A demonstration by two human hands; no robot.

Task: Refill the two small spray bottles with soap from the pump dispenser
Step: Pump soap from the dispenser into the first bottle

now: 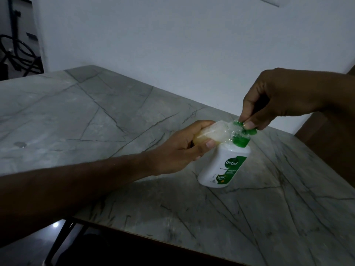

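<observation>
A dim view looking down at a grey marble-patterned tabletop with dark veins (96,116), which fills most of the frame and runs from the left edge to the lower right, against a plain pale wall (192,35). One white plastic pump dispenser with a green label reading Dettol (223,166) stands on the tabletop just right of centre, leaning a little in this wide-angle view. Its one green plastic pump head (243,134) sits at the top of the dispenser, near the middle right of the frame. Two bare hands are in view. The left hand (180,148) reaches in from the lower left with its fingers and thumb curled round one small clear plastic bottle holding pale yellowish liquid (215,133); the bottle lies nearly on its side, with its open end toward the pump nozzle, and bright glare hides exactly where the two meet. Only one small bottle can be seen. The right hand (274,100) comes down from the upper right, its fingertips (249,124) closed in a narrow pinch on the top of the green pump head. A small shiny wet patch (20,144) lies on the tabletop at the far left. In the upper left corner is one dark metal frame with looping black cables (17,50), too dark to make out further. One dark table leg (61,239) shows below the table's near edge at the lower left
</observation>
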